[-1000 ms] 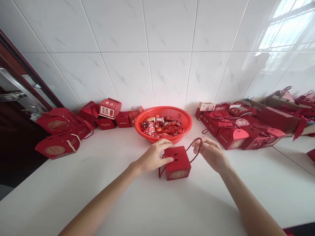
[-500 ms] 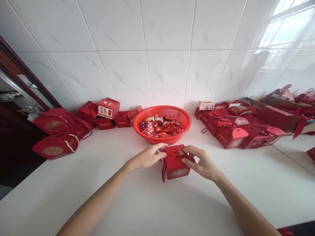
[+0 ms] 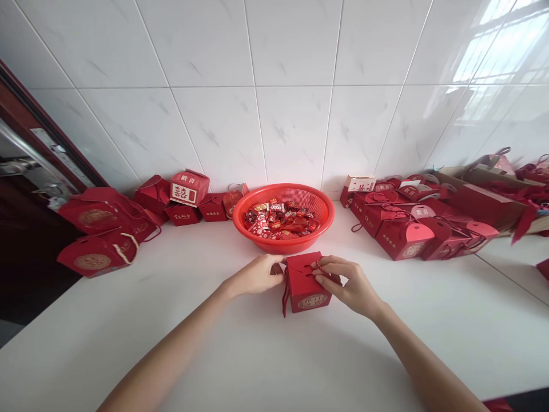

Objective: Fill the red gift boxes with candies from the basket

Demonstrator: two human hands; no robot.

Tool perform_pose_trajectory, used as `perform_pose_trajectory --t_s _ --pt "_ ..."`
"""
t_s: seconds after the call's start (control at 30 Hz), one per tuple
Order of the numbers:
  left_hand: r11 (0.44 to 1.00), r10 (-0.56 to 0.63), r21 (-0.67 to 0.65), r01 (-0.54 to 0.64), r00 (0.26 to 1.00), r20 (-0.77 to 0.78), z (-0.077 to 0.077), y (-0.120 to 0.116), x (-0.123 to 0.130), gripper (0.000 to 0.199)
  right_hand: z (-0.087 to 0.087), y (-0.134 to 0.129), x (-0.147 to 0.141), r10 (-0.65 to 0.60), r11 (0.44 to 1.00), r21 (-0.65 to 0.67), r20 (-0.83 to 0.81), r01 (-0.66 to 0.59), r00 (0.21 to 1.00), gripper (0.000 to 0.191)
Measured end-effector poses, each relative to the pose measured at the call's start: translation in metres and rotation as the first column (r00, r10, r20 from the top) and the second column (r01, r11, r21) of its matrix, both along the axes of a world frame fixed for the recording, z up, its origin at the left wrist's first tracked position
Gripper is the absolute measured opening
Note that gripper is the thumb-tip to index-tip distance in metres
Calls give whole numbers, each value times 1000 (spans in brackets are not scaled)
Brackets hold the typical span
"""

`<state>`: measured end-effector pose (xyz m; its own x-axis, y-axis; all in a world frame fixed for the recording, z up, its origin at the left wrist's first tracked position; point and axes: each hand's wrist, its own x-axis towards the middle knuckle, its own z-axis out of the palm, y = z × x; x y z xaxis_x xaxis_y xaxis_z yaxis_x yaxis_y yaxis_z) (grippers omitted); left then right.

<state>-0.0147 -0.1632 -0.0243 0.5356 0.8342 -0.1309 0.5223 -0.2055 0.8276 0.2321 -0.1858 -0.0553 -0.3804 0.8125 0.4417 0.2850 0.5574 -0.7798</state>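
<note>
A small red gift box (image 3: 303,274) with a gold emblem on its front stands on the white table, its lid closed, cut-out slots on top. My left hand (image 3: 254,276) is curled against the box's left side, steadying it; some fingertips are hidden behind the edge. From that side a red ribbon (image 3: 285,300) hangs down to the table. My right hand (image 3: 349,286) is at the top right of the box, thumb and forefinger pinching a twisted red cord (image 3: 319,265) just above the lid. The rest of that cord is partly covered by my fingers.
Behind the box stands a red plastic basket (image 3: 283,246) of wrapped candies (image 3: 278,220). Several red gift boxes (image 3: 92,260) sit at the left by a door (image 3: 26,229). More closed boxes (image 3: 403,234) and an open carton (image 3: 476,200) line the right. A tiled wall (image 3: 295,131) rises behind.
My left hand's fingers have lowered from over the lid's edge to the box's left side. My right hand has lifted the cord slightly into view. The box stays in place.
</note>
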Motion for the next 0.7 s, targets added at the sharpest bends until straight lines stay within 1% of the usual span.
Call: perform_pose_trajectory --t_s 0.07,0.17,0.23,0.33,0.4,0.43,0.5,0.57,0.6,0.67,0.7 --pt "998 54 44 -52 998 -29 -2 -2 1 34 1 0 -1 -5 1000 -1 0 5 1000 31" --pt "983 157 116 -144 981 -114 -5 -3 2 23 1 -1 -1 -8 1000 -1 8 8 1000 32" --pt "978 171 144 -148 972 -163 -6 -2 2 16 1 -1 -1 -3 1000 -4 14 3 1000 32" --pt "985 145 120 -123 969 -198 -5 0 0 19 0 -1 -2 3 1000 -12 19 -3 1000 30" --pt "988 149 55 -141 972 -183 -1 2 -2 23 0 -1 -1 3 1000 -17 18 -3 1000 30" --pt "989 149 6 -150 977 -149 2 3 -4 24 0 -1 -1 4 1000 -18 19 -3 1000 30" --pt "980 154 -126 -156 988 -25 9 4 -5 25 0 0 -1 9 1000 -18 21 -9 1000 28" --pt "949 182 -278 -147 978 106 15 3 -4 22 0 0 -1 13 1000 -18 21 -13 1000 27" --pt "928 206 -342 -146 968 145 17 3 -3 22 0 0 -1 14 1000 -19 19 -14 1000 27" --pt "897 237 -416 -148 956 171 21 2 -2 24 1 0 -1 15 1000 -23 18 -15 1000 28" --pt "895 235 -423 -142 956 176 22 1 -1 25 1 0 -1 15 1000 -24 17 -15 1000 28"
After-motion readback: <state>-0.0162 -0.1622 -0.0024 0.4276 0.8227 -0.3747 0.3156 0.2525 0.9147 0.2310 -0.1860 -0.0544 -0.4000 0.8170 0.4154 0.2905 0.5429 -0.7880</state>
